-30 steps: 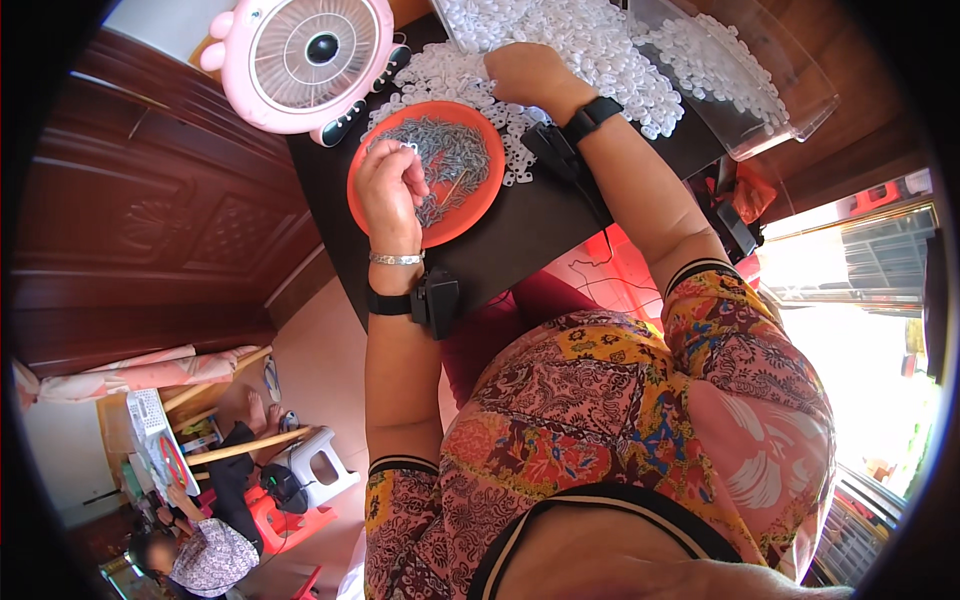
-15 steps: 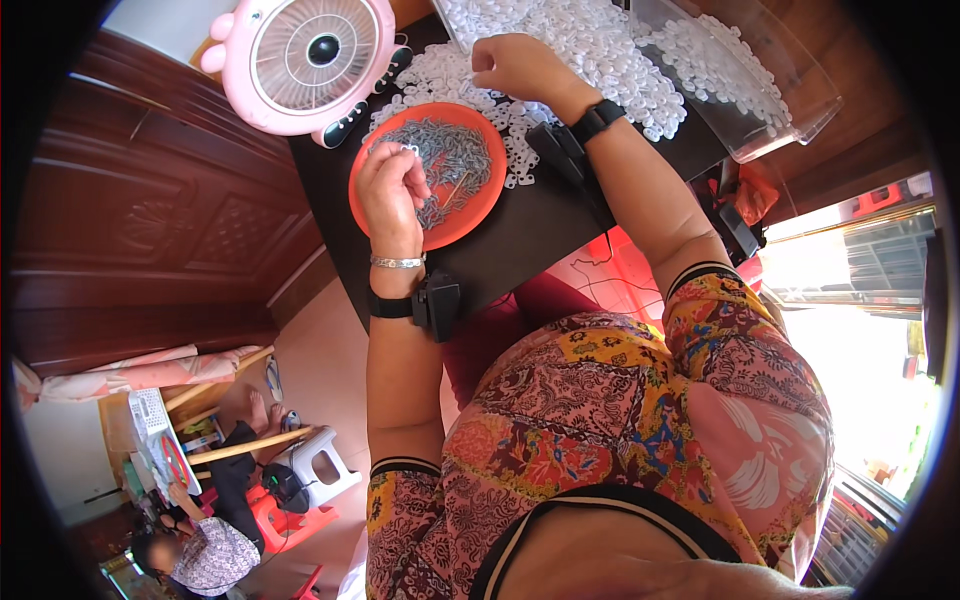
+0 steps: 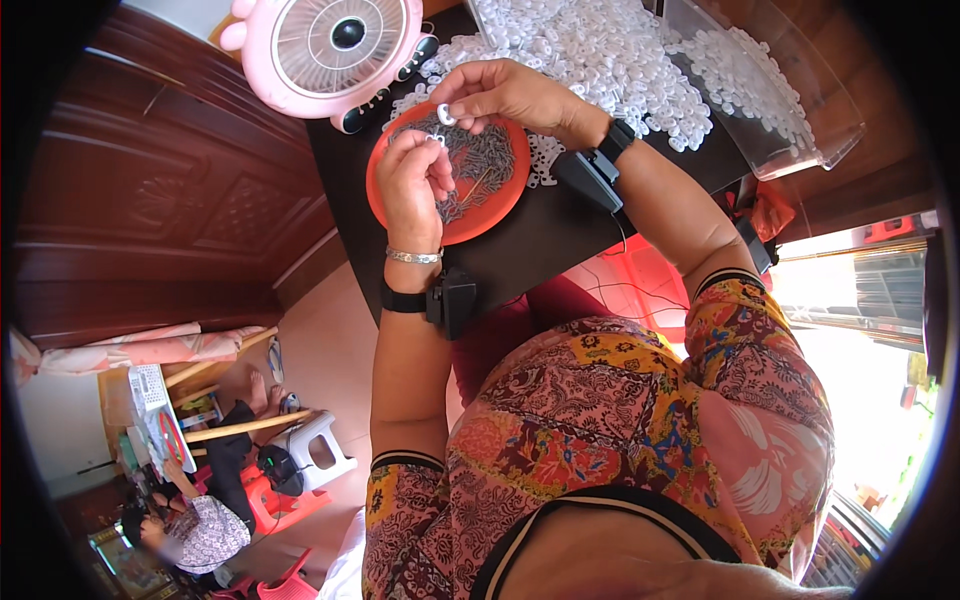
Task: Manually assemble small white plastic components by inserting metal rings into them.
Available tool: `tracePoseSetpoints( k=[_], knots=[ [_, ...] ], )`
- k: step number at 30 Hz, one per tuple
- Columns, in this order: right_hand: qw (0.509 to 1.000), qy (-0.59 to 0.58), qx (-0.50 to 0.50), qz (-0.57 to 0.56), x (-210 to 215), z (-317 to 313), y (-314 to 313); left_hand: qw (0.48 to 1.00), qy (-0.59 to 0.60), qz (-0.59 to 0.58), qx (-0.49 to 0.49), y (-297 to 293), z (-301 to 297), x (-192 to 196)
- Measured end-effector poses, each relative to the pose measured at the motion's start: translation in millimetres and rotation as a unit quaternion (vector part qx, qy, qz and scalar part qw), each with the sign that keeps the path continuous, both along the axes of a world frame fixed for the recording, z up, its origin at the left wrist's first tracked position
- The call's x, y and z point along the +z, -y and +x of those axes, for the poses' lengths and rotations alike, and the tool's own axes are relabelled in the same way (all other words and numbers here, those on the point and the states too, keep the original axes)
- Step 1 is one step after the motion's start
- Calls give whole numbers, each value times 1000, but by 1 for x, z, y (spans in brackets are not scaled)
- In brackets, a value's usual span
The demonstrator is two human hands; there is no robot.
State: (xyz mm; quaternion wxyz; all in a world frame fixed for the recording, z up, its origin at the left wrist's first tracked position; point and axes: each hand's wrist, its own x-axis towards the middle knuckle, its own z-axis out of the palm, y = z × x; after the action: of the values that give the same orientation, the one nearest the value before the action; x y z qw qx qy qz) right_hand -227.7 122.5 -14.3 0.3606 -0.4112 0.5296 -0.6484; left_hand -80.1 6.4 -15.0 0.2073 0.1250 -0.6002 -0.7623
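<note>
My left hand [image 3: 412, 190] is closed over the left side of a red-orange plastic bowl [image 3: 508, 203], pinching a small white plastic piece [image 3: 436, 139] at its fingertips. Just beyond it, my right hand [image 3: 518, 95] reaches in over the bowl's far edge. A small rounded white plastic piece [image 3: 446, 115] is pinched between its thumb and finger. The two pieces are close together; whether they touch I cannot tell. Inside the bowl lie many small grey pieces [image 3: 488, 157], too small to name surely, and a thin yellowish stick [image 3: 478, 187].
A large heap of white plastic pieces [image 3: 610, 65] covers the far part of the dark table [image 3: 535, 220]. Right of it stands a clear plastic bin [image 3: 835, 150] with more pieces. A pink fan [image 3: 345, 40] is at the far left. Another person [image 3: 215, 530] sits at the lower left.
My right hand has moved left from the white heap to over the bowl, now with a white piece in its fingers. The left hand still holds its piece. The whole view has shifted slightly.
</note>
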Motion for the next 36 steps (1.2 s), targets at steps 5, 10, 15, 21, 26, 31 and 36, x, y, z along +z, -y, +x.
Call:
tracePoseSetpoints(
  k=[5,10,15,21,26,31,36],
  knots=[
    [1000,19,-6,-22,0,10,4,1000,2,14,-23,0,1,1],
    [1000,-12,-4,-28,3,16,3,999,-25,34,-33,3,1,-1],
    [999,-31,-4,-21,2,16,4,999,-19,30,-40,6,1,-3],
    [995,-96,-5,-10,3,20,4,997,-26,56,-40,8,1,-3],
    [994,-108,0,-7,6,21,4,997,-40,59,-41,11,2,-5],
    [994,-86,-2,-73,-2,19,7,995,-43,73,-44,10,1,-5],
    [996,-85,9,-33,4,19,3,995,-56,82,-18,12,0,-8]
  ],
)
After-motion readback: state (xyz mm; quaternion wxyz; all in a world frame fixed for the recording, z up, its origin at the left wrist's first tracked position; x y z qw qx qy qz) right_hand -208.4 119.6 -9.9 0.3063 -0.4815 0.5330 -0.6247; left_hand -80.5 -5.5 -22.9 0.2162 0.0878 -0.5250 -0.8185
